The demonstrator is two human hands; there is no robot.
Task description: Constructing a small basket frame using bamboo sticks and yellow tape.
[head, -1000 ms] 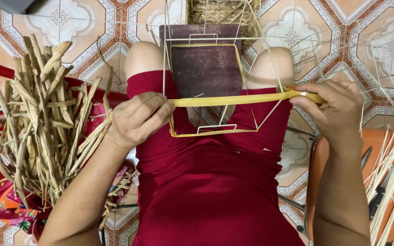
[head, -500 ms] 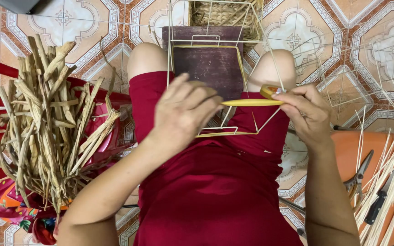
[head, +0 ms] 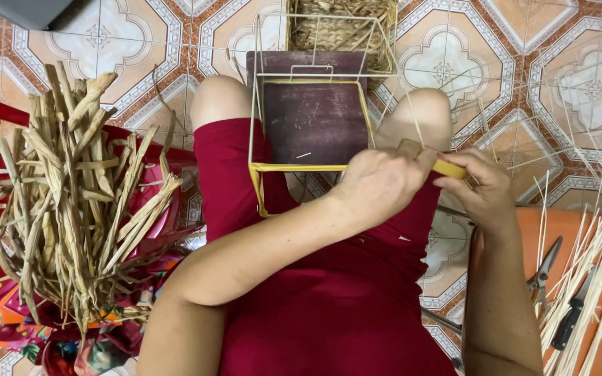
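Head view: our left hand (head: 377,182) and right hand (head: 485,191) both pinch the yellow strip (head: 301,167). It runs sideways along the wire frame (head: 253,104), left of our hands, on our lap.

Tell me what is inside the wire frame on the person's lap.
Inside the wire frame a dark maroon board shows, with a yellow strip across its near edge. The left hand covers the frame's right corner, so nothing can be told there.
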